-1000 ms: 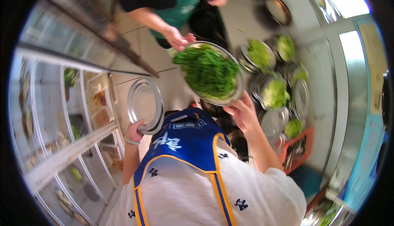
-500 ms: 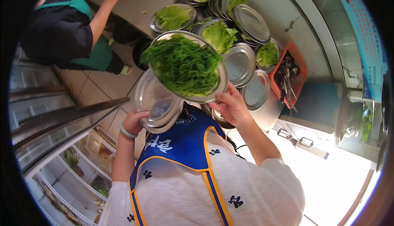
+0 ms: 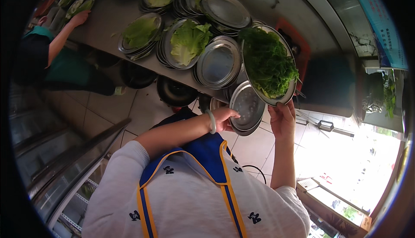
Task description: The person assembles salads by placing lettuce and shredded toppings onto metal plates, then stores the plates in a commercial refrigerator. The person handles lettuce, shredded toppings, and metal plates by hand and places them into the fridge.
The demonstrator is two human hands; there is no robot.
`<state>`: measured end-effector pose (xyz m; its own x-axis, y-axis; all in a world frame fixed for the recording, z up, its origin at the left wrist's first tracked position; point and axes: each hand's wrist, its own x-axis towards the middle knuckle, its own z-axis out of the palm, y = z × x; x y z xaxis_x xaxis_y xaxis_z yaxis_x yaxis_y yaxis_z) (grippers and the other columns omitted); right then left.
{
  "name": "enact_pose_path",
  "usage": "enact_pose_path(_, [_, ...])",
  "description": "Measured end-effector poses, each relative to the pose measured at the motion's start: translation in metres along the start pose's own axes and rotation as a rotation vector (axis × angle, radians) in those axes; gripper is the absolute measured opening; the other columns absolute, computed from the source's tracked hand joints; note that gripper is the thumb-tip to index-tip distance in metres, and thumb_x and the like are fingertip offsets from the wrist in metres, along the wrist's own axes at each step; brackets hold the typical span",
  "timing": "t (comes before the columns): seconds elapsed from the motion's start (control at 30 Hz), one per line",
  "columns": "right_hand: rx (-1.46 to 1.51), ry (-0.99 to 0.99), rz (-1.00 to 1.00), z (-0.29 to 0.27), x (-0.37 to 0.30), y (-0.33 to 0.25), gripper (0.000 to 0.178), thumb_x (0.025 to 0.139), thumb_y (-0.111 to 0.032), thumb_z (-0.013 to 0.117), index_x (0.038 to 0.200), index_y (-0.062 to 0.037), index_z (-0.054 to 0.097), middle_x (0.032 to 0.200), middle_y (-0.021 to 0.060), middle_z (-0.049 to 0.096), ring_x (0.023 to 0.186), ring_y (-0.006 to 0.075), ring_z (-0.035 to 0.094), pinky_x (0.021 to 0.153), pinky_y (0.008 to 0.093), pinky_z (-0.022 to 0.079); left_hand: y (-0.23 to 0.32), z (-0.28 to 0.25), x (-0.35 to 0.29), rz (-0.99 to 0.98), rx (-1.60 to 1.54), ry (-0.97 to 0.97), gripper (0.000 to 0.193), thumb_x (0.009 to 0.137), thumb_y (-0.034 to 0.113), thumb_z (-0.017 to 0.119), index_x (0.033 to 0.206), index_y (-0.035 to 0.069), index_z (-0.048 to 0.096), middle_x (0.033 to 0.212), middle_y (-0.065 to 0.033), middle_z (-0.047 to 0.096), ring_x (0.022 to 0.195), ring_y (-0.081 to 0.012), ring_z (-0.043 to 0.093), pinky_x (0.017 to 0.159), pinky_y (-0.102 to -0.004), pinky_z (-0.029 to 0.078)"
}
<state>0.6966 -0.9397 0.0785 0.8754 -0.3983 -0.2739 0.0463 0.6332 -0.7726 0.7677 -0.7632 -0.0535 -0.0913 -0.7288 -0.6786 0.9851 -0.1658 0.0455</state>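
My right hand grips the near rim of an oval metal plate heaped with shredded dark-green leafy vegetables. The plate is held in the air over the right part of the counter. My left hand, with a pale bangle at the wrist, is closed on the left rim of a small stack of oval metal plates. The top plate of that stack carries only water drops. Just beyond it, another stack of bare oval plates stands on the counter, beside a plate of lettuce.
More stacked plates, some with lettuce, stand along the metal counter. An orange basket is partly hidden behind the raised plate. A co-worker's hand is at the far left. Dark pans sit below the counter edge.
Both hands have moved right with their plates as my view turned. The raised plate of greens now stands before the orange basket, and my left arm reaches across my body.
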Motion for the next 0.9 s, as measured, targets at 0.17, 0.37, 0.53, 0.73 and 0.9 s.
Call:
enact_pose_path(0.17, [-0.002,0.148,-0.036,-0.015,-0.008,-0.001,0.039,0.089,0.007,0.048,0.127,-0.0001,0.046,0.112,0.015,0.062,0.094,0.0247,0.068,0.082,0.0339,0.061,-0.004,0.018,0.031,0.113,-0.109,-0.001,0.018,0.089,0.019,0.064,0.102,0.008,0.06,0.106,-0.0025,0.065,0.109,-0.0201,0.06,0.1,-0.0361,0.045])
enact_pose_path(0.37, [-0.035,0.076,0.066,-0.002,-0.005,0.007,0.04,0.089,0.008,0.045,0.129,0.0003,0.044,0.112,0.0151,0.062,0.092,0.025,0.068,0.079,0.0345,0.062,0.007,0.024,0.0,0.156,-0.096,0.371,0.032,0.09,0.034,0.064,0.112,0.012,0.058,0.135,-0.0002,0.046,0.135,-0.0217,0.033,0.115,-0.0398,0.025])
enact_pose_path(0.53, [-0.176,-0.113,0.246,0.039,0.009,0.032,0.045,0.087,0.008,0.045,0.131,0.0008,0.042,0.115,0.0157,0.06,0.093,0.0247,0.068,0.075,0.0319,0.063,0.026,-0.05,-0.127,0.738,-0.166,0.085,0.056,0.099,0.055,0.04,0.132,0.011,0.051,0.125,-0.0056,0.055,0.11,-0.0191,0.056,0.094,-0.0365,0.046])
enact_pose_path(0.73, [-0.359,-0.412,0.523,0.116,0.023,0.099,0.049,0.087,0.008,0.048,0.135,-0.0018,0.041,0.119,0.0132,0.059,0.096,0.022,0.066,0.072,0.0311,0.063,-0.012,-0.106,-0.252,1.704,0.369,0.945,0.033,0.088,0.01,0.068,0.12,0.005,0.058,0.108,-0.0068,0.06,0.089,-0.0117,0.061,0.074,-0.0248,0.053])
enact_pose_path(0.9, [-0.49,-0.697,0.656,0.198,-0.007,0.161,0.047,0.087,0.009,0.049,0.133,-0.0015,0.041,0.118,0.0119,0.059,0.096,0.0214,0.066,0.069,0.0302,0.063,-0.094,-0.131,-0.321,1.698,0.549,1.673,0.009,0.082,0.016,0.071,0.089,0.011,0.067,0.087,-0.0055,0.061,0.077,-0.0253,0.06,0.066,-0.0362,0.05])
